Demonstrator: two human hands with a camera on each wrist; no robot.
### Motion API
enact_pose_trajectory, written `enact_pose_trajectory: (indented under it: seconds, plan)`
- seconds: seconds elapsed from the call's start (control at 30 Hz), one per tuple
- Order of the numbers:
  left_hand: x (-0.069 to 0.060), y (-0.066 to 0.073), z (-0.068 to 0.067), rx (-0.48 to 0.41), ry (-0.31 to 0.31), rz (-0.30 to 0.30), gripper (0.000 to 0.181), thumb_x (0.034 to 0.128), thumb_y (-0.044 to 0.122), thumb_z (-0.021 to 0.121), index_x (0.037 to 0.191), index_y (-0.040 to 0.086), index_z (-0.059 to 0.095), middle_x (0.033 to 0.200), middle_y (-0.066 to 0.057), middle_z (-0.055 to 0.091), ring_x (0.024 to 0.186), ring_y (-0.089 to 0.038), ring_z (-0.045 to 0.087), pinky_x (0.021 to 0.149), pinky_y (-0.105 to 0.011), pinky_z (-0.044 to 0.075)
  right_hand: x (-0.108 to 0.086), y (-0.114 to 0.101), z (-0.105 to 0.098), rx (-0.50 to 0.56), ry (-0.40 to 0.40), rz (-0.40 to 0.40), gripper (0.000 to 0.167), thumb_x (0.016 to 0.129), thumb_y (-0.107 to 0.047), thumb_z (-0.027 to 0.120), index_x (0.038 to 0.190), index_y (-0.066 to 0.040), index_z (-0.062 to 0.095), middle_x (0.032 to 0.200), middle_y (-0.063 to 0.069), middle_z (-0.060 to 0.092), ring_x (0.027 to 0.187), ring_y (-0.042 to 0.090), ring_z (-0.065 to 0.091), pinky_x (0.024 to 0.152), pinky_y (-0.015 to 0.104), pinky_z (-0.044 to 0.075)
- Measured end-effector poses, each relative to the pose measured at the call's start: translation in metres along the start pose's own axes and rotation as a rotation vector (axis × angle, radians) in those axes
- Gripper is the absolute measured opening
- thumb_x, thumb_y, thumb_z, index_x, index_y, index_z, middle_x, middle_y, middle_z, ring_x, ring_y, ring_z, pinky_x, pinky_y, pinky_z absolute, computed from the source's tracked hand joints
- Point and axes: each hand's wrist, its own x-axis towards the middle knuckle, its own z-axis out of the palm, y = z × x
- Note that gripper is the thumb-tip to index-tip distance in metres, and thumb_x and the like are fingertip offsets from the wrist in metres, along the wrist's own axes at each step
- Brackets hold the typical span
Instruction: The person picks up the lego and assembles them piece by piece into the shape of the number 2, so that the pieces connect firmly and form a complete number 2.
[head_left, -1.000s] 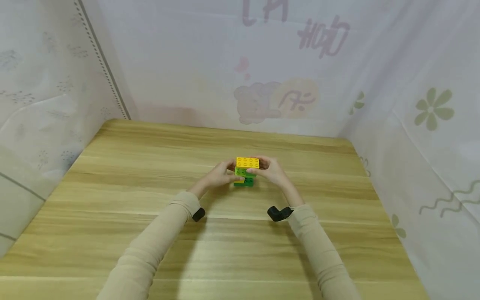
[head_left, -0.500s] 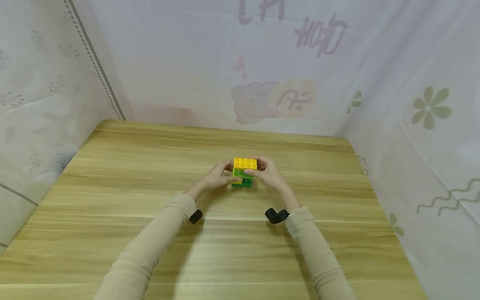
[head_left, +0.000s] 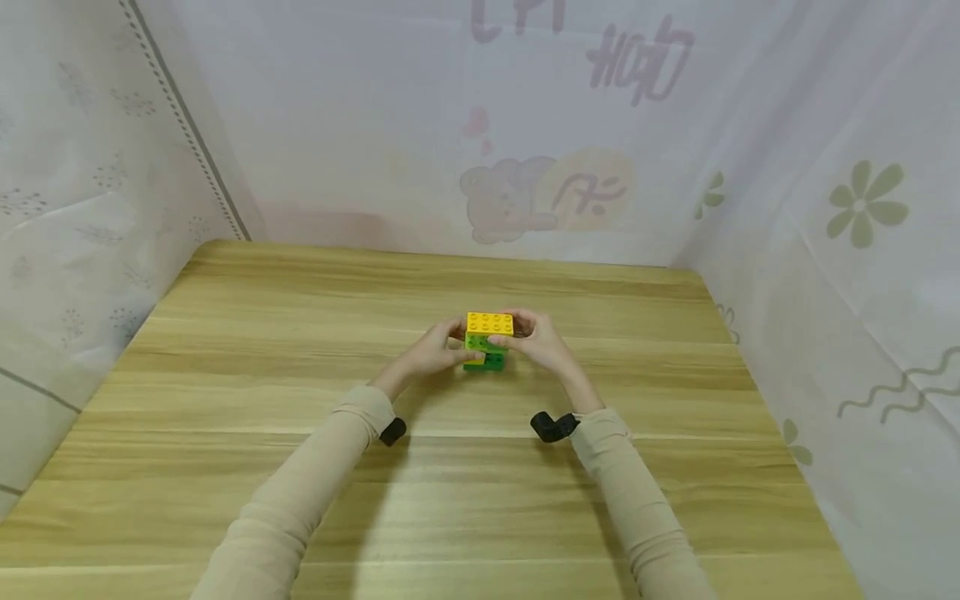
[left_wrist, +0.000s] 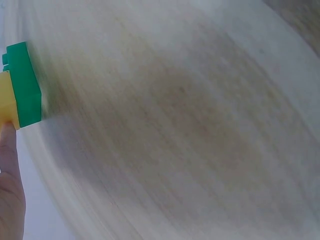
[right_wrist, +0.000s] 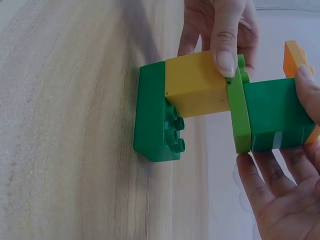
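Note:
A tower of toy building blocks stands on the table. Its base is a dark green brick (right_wrist: 152, 112), with a lower yellow brick (right_wrist: 195, 87) covering only part of its studs. Above these come a light green plate (right_wrist: 239, 122), an upper green brick (right_wrist: 275, 107) and an eight-studded yellow brick (head_left: 490, 323). My left hand (head_left: 435, 350) pinches the lower yellow brick, its thumb reaching the plate's edge. My right hand (head_left: 542, 343) grips the upper green brick between thumb and fingers. In the left wrist view, just one finger, the base brick (left_wrist: 26, 85) and some yellow appear.
The wood-grained table (head_left: 300, 300) extends around the tower on all sides. Printed white cloth (head_left: 360, 125) hangs behind it and along both sides. Black wrist devices (head_left: 553, 427) sit at both sleeve cuffs.
The head view has shifted slightly. Both hands keep the same hold on the tower, with no visible movement of the bricks against each other.

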Motion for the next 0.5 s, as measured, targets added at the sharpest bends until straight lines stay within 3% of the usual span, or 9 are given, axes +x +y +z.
enact_pose_trajectory:
  seconds: [0.33,0.5]
  plan:
    - [-0.0004,0.0040,0.0006,0.018,-0.006,-0.011,0.036,0.0841,0.018,0.066,0.115,0.007,0.050,0.117,-0.011,0.054,0.115,-0.026,0.047,0.104,-0.046,0.035,-0.0020,0.0014,0.0029,-0.018,0.021,0.018,0.045,0.083,-0.015,0.067,0.124,-0.003,0.052,0.117,0.016,0.060,0.104,0.025,0.060,0.089,0.034,0.050]
    - [-0.0026,0.0037,0.0009,0.025,-0.017,-0.020,0.038,0.0846,0.018,0.065,0.117,0.006,0.049,0.118,-0.013,0.053,0.116,-0.028,0.046,0.104,-0.048,0.033,-0.0050,0.0078,0.0074,-0.039,-0.011,0.040,0.048,0.083,-0.015,0.067,0.126,-0.001,0.049,0.119,0.017,0.058,0.106,0.028,0.059,0.090,0.034,0.050]
